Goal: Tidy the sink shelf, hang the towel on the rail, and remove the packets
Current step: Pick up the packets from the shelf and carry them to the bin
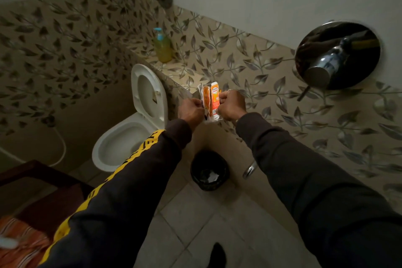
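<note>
Head view, left hand: the left hand (191,110) is raised in front of the tiled ledge, its fingers (196,104) curled and pinching the left edge of the packets (210,103)
Head view, right hand: the right hand (231,105) grips the right edge of the same packets, fingers clenched round it
Packets: orange and white, held upright between both hands, just in front of the edge of the shelf (187,72) with the leaf-patterned tiles
Below the packets: a black bin (209,171) stands on the floor (195,220) with a bit of white paper inside
Shelf: a soap bottle (162,47) with yellow liquid and a blue pump stands further back on it, well apart from the hands
Left of the hands: a white toilet (128,137), seat up
Sleeves: dark, the left with a yellow stripe
</note>
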Available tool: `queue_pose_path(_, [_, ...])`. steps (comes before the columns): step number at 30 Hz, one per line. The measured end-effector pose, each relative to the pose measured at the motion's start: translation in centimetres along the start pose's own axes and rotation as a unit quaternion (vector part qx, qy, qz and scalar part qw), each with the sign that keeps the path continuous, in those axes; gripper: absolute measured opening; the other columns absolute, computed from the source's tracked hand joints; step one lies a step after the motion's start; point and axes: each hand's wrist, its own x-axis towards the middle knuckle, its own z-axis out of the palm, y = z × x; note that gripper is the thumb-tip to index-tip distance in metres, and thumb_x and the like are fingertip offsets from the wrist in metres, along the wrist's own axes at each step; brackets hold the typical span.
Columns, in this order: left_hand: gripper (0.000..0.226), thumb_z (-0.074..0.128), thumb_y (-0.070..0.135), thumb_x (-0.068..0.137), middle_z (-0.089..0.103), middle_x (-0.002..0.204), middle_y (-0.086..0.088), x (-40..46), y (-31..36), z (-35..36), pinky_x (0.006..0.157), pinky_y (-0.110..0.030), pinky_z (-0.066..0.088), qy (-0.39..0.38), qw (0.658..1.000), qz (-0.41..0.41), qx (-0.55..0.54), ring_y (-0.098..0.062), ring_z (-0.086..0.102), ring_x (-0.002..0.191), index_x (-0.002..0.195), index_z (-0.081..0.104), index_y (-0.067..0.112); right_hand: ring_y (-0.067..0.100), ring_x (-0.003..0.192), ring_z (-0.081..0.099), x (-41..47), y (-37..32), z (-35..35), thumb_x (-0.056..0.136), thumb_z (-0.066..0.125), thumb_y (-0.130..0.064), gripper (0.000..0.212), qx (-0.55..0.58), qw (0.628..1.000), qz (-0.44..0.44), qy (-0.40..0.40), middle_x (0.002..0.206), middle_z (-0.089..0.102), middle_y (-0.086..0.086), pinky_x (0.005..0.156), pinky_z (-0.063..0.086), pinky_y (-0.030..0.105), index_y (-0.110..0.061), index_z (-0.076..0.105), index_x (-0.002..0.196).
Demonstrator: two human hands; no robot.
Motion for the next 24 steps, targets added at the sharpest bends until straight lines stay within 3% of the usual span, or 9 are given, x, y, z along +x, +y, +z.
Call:
queue_pose_path(8, [0.02, 0.063, 0.006, 0.089, 0.071, 0.083, 0.003, 4.2, 0.4, 1.6, 0.054, -0.015, 0.05, 0.01, 1.0, -0.005, 0.013, -0.004, 0.068, 0.075, 0.081, 0.07, 0.023, 0.021, 0.097, 0.07, 5.5, 1.0, 0.7, 0.078, 0.069, 0.011, 0.035, 0.008, 1.0, 0.0, -0.02, 0.103, 0.075, 0.009, 0.088, 0.06, 0.04, -0.01, 0.074, 0.106])
queue_pose_path(17, [0.015, 0.069, 0.007, 0.085, 0.071, 0.08, 0.006, 7.6, 0.3, 3.0, 0.051, -0.013, 0.05, 0.02, 1.0, -0.013, 0.015, 0.0, 0.067, 0.069, 0.085, 0.072, 0.021, 0.021, 0.095, 0.071, 9.1, 2.3, 1.3, 0.075, 0.071, 0.011, 0.036, 0.012, 1.0, 0.016, -0.012, 0.101, 0.076, 0.008, 0.086, 0.061, 0.041, -0.01, 0.075, 0.104])
queue_pose_path(24, [0.026, 0.065, 0.003, 0.086, 0.072, 0.082, 0.001, 10.6, -1.3, 3.3, 0.053, -0.019, 0.055, -0.012, 0.999, -0.025, 0.032, -0.01, 0.069, 0.075, 0.074, 0.068, 0.026, 0.022, 0.098, 0.07, 10.5, 3.4, 3.1, 0.075, 0.074, 0.01, 0.04, 0.014, 0.998, 0.055, 0.001, 0.106, 0.075, 0.009, 0.087, 0.06, 0.041, -0.01, 0.072, 0.11])
